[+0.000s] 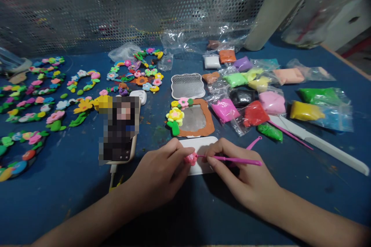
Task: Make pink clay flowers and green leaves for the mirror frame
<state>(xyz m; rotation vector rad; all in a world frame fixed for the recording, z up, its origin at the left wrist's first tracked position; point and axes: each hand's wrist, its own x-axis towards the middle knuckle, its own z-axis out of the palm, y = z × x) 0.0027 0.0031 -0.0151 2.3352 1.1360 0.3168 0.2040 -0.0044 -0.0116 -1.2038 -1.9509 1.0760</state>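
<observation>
- The fingers of the left hand (166,166) are closed around a small pink clay piece (191,158), which is between their tips, over the white board (199,170); I cannot tell whether it touches the board.
- The fingers of the right hand (240,170) are clamped on a magenta modelling tool (242,160). They hold it near its thin end, which points at the clay piece, probably for fine control.
- The white board lies beneath both hands' fingers, perhaps to keep soft clay off the blue tabletop (162,216).
- Just beyond the fingers lies a brown clay frame (208,117), with flowers at its left side; this place seems chosen for easy reach.
- Beyond and right of the right fingers, the red clay packet (256,114) is in transparent plastic, I think against drying.
- Left of the left fingers, a smartphone (133,148) lies apart, leaving them room.
</observation>
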